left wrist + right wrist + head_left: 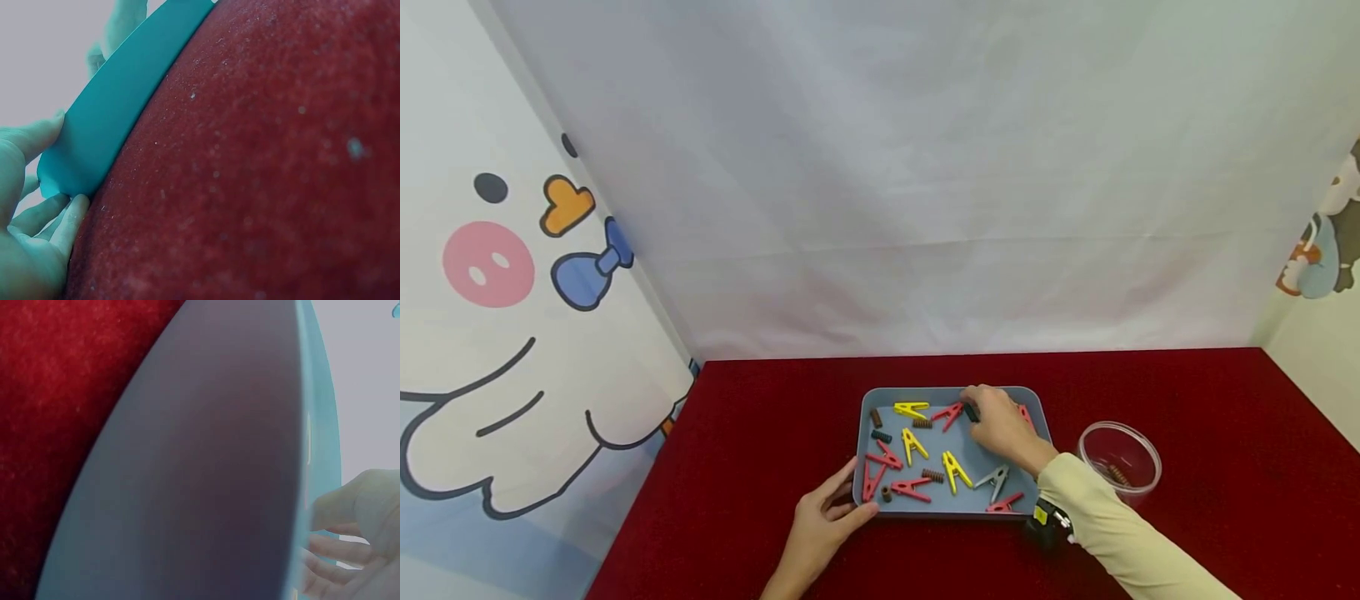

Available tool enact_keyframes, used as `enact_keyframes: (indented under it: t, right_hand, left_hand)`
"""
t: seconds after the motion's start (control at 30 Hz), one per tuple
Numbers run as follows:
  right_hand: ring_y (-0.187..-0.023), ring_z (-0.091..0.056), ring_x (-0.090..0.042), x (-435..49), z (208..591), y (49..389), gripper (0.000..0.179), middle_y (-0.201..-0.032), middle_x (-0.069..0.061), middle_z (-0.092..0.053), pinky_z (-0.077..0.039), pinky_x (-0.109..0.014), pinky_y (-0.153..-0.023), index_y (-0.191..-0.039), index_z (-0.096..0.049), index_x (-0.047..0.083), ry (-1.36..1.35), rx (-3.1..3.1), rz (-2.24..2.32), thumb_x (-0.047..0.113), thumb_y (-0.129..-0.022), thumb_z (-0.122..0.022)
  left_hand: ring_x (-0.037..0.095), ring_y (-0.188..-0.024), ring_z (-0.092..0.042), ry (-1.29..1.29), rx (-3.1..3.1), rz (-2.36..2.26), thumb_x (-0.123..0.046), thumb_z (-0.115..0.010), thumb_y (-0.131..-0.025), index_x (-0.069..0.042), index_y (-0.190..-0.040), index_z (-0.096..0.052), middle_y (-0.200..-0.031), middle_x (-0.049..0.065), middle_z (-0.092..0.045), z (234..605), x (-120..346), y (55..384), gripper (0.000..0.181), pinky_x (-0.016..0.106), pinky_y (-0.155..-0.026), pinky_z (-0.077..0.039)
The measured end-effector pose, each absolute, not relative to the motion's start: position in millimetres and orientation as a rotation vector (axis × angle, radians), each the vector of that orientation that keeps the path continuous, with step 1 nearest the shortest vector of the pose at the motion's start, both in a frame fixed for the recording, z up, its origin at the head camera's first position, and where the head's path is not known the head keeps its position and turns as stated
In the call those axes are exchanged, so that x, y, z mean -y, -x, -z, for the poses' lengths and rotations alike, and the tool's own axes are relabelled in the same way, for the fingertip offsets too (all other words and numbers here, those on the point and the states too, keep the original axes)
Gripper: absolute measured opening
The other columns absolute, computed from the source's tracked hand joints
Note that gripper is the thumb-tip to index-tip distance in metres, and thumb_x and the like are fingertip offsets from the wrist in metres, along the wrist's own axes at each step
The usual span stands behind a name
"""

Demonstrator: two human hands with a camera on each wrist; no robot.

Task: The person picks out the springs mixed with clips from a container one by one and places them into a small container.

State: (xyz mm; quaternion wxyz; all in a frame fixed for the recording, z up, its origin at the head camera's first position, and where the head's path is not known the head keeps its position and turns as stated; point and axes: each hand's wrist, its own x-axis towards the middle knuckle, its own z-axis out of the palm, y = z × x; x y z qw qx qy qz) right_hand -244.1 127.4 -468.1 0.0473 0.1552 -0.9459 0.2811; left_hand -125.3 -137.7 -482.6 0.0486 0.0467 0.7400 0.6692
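A blue-grey tray (966, 454) holds red, yellow and grey plastic clips along with brown and dark green coil springs. My left hand (818, 521) grips its front left corner, thumb at the rim and fingers against the side; the left wrist view shows the same hand (37, 212) on the tray wall (119, 106). Over the tray's back right part, my right hand (1003, 425) pinches a dark green spring (972, 412). In the right wrist view, the tray's wall (187, 456) hides the fingertips of that hand (356, 537).
A round clear plastic tub (1118, 458) with a brown spring (1118, 475) in it stands right of the tray, close to the right forearm. Both stand on a red cloth-covered table (760, 433). A white curtain (962, 183) hangs behind.
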Motion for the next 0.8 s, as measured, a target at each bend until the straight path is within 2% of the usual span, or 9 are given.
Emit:
enact_keyframes:
  t: [0.4, 0.63, 0.8]
  right_hand:
    - [-0.099, -0.053, -0.024, -126.6, 468.3, 245.2, 0.037, -0.103, -0.01, -0.06, -0.046, -0.039, -0.075, -0.102, -0.064, 0.002, -0.481, 2.916, -0.802, -0.01, -0.068, -0.058]
    - [-0.097, -0.055, -0.028, -125.6, 466.5, 244.3, 0.028, -0.097, -0.015, -0.061, -0.048, -0.039, -0.073, -0.093, -0.066, -0.004, -0.508, 2.933, -0.76, -0.01, -0.067, -0.057]
    - [-0.096, -0.054, -0.029, -123.7, 464.6, 243.2, 0.029, -0.096, -0.017, -0.06, -0.048, -0.038, -0.073, -0.093, -0.066, -0.006, -0.514, 2.95, -0.743, -0.011, -0.066, -0.056]
  left_hand:
    - [0.03, -0.111, -0.047, -0.143, -2.259, -2.041, -0.017, -0.071, -0.075, -0.013, -0.133, -0.04, -0.127, 0.015, -0.045, 484.4, 137.3, 125.2, 0.066, 0.023, -0.077, -0.047]
    - [0.03, -0.111, -0.047, -0.138, -2.253, -2.049, -0.017, -0.071, -0.075, -0.013, -0.133, -0.04, -0.128, 0.015, -0.044, 483.9, 137.4, 125.3, 0.066, 0.023, -0.077, -0.047]
    - [0.03, -0.111, -0.047, -0.145, -2.259, -2.048, -0.016, -0.071, -0.075, -0.012, -0.133, -0.04, -0.128, 0.014, -0.044, 483.3, 137.8, 125.4, 0.066, 0.023, -0.077, -0.047]
